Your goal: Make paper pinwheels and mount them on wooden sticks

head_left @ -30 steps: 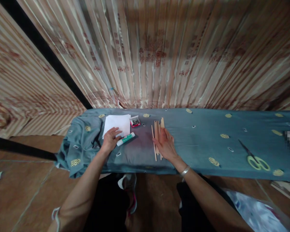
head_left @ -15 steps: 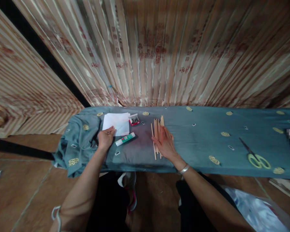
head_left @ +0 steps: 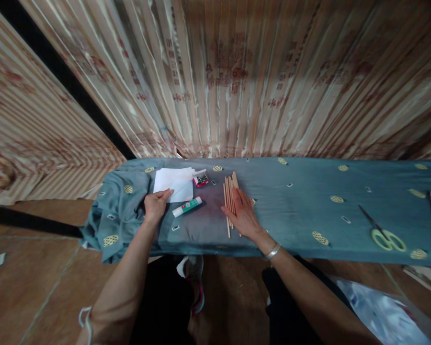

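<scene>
White paper sheets (head_left: 177,182) lie on the cloth-covered surface at left. At their lower left corner is my left hand (head_left: 156,205), its thumb and fingers pinched on the paper's edge. Several thin wooden sticks (head_left: 229,196) lie side by side near the middle. Over their right side rests my right hand (head_left: 243,213), fingers stretched out and partly covering them. Between the hands, a green and white glue stick (head_left: 187,207) lies at a slant below the paper. Touching or close to the paper's right edge is a small open red box (head_left: 201,179) of tiny dark metal pieces.
Scissors (head_left: 384,237) with pale green handles lie on the right of the blue-green patterned cloth (head_left: 290,211). A striped curtain (head_left: 233,96) hangs behind. Below on the floor is a clear plastic bag (head_left: 380,306). A dark pole (head_left: 64,81) slants at the left.
My right hand has shifted slightly left, and the sticks under it have moved closer together and left. My left hand stays at the paper's corner.
</scene>
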`<state>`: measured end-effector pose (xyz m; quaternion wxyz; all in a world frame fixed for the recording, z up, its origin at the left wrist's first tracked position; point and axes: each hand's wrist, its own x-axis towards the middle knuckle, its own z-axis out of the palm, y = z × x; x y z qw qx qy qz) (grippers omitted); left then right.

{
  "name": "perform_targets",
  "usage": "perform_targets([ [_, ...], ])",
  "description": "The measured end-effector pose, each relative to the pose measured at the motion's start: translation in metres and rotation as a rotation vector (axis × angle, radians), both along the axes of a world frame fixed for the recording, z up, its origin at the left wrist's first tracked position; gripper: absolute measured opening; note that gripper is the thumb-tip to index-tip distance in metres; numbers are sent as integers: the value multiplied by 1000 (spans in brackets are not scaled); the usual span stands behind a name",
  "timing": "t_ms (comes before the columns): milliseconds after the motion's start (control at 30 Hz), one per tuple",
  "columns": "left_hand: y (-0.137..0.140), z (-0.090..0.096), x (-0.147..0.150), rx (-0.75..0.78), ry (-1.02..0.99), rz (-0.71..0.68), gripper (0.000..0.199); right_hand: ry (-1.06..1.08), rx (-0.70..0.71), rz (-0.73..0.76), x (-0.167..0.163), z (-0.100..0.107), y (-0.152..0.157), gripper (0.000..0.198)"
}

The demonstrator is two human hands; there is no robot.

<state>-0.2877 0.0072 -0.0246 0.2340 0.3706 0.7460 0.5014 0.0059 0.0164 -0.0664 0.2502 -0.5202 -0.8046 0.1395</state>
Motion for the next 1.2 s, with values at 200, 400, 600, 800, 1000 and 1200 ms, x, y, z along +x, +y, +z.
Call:
perform_targets([
  [200, -1, 0, 0, 8, -49, -3, 14, 1, -14, -3, 0, 2, 0, 74],
  [400, 1, -3, -2, 89, -122, 78, 14, 22, -29, -8, 0, 4, 0, 75],
  [600, -5, 13, -9, 264, -235, 195, 23, 99, -11, -50, 4, 6, 1, 74],
  [800, -10, 26, -7, 377, -328, 250, 26, 155, 32, -18, 10, 5, 2, 71],
  [1000, -9, 29, 3, 413, -323, 267, 26, 166, 43, -17, 12, 6, 0, 71],
  [1200, -6, 32, 2, 386, -238, 283, 25, 176, 52, -30, 12, 5, -1, 71],
])
